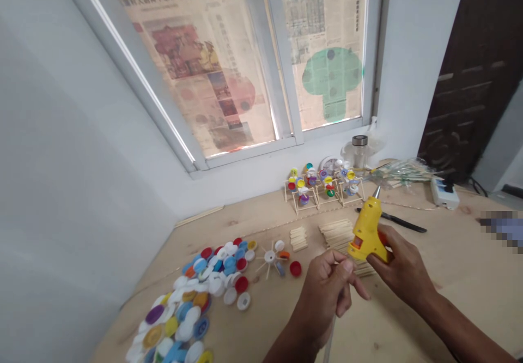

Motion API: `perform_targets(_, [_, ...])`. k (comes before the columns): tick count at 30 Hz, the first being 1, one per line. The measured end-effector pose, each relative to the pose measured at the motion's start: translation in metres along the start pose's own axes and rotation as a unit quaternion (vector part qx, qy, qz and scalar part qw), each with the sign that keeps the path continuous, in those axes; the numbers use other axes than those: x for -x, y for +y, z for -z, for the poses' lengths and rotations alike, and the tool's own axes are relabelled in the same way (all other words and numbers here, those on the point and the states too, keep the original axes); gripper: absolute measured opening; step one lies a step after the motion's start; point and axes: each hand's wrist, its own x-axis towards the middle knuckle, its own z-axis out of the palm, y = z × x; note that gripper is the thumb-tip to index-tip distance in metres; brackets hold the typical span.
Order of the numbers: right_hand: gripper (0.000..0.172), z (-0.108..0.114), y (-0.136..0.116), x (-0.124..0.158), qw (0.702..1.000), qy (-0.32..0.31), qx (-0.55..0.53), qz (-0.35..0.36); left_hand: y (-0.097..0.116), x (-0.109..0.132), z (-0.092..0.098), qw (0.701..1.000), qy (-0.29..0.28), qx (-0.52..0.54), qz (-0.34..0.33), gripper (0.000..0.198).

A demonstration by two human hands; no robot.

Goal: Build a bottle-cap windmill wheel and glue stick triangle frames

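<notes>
My right hand [402, 267] is closed round the handle of a yellow glue gun [369, 227], its metal nozzle pointing up and away. Just below the gun's rear end, my left hand [327, 284] pinches a thin, pale, translucent glue stick [330, 344]. The lower length of that stick hangs out beneath the palm; the fingers hide its upper end, so I cannot tell whether it enters the gun. Left of my hands lies a small wheel of wooden sticks [269, 256] with a few caps on its spokes. A red cap [295, 268] lies beside it.
Mixed bottle caps [188, 308] cover the table's left side. Short sticks [298, 239] and longer sticks [335, 233] lie mid-table. Behind them stand several small stick-and-cap wheel models [304, 188], a glass jar [359, 153], bagged sticks [404, 172], a black knife [402, 222] and a white power strip [444, 193].
</notes>
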Motion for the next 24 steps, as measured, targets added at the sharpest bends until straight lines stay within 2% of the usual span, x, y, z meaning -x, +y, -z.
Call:
perform_targets(5, [0.027, 0.0033, -0.0024, -0.0004, 1.0, 0.003, 0.007, 0.028, 0.0015, 0.0024, -0.0012, 1.0, -0.009, 0.006, 0.007, 0.021])
perform_targets(11, [0.025, 0.004, -0.0045, 0.0003, 0.999, 0.008, 0.03, 0.026, 0.0018, 0.0033, -0.0009, 1.0, -0.009, 0.009, 0.004, 0.023])
perform_targets(13, [0.03, 0.0021, -0.0037, 0.002, 0.998, 0.013, 0.052, 0.024, 0.0011, 0.0027, -0.0001, 1.0, -0.008, 0.009, 0.0, 0.024])
perform_targets(19, [0.059, -0.0018, -0.0039, 0.004, 0.992, 0.033, 0.118, 0.03, -0.0004, 0.0018, 0.001, 1.0, -0.003, 0.005, -0.009, 0.025])
perform_targets(24, [0.068, -0.0015, -0.0062, 0.002, 0.989, 0.05, 0.122, 0.071, -0.0002, 0.0028, 0.0014, 1.0, -0.008, 0.011, -0.015, 0.027])
